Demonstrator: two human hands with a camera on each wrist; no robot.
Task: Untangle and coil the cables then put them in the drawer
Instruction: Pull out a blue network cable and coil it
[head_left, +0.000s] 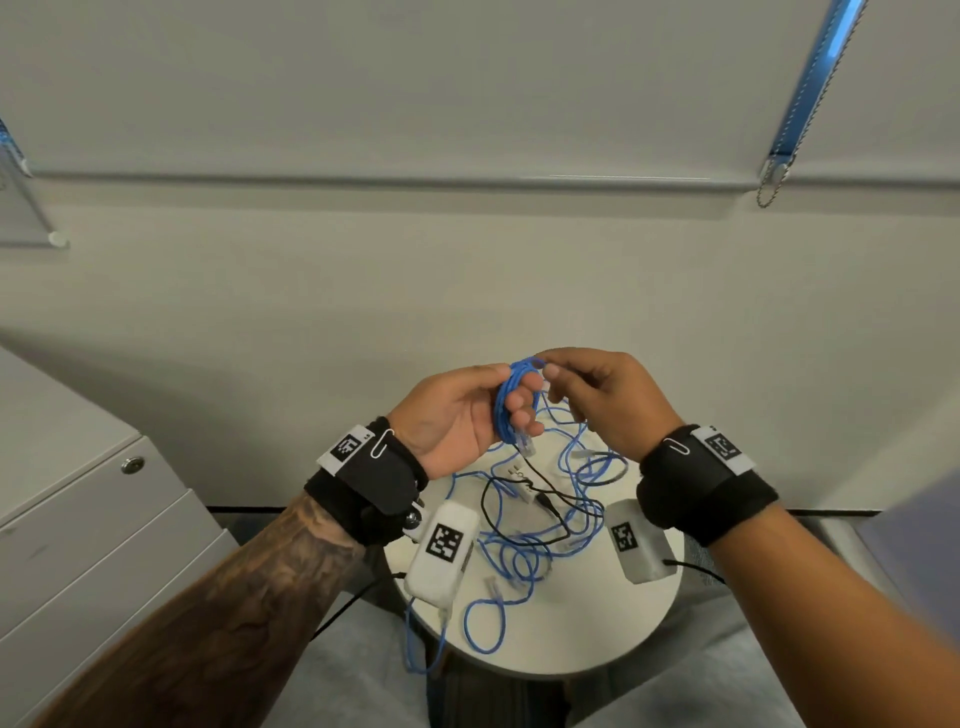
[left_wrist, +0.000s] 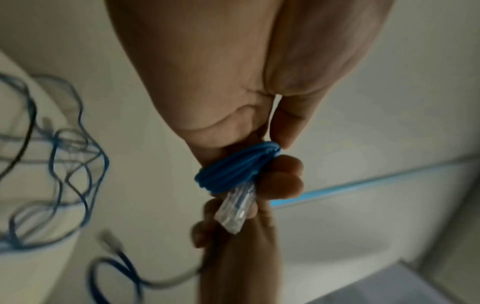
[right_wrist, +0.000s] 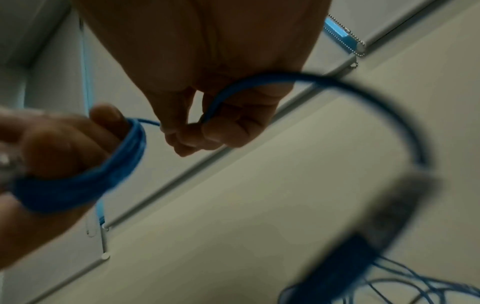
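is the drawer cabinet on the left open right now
No: in the head view the grey metal drawer cabinet has all its visible drawer fronts flush and closed, while the tangled blue cables lie on the round white table.

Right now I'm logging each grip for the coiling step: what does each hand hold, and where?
Left hand holds the blue coil, wound around its fingers. Right hand pinches the same cable's loose strand beside the coil.

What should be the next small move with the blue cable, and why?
Probably the right hand should lay one more turn onto the blue coil wound round the left hand: it pinches the free strand beside the coil, and loose cable trails behind it.
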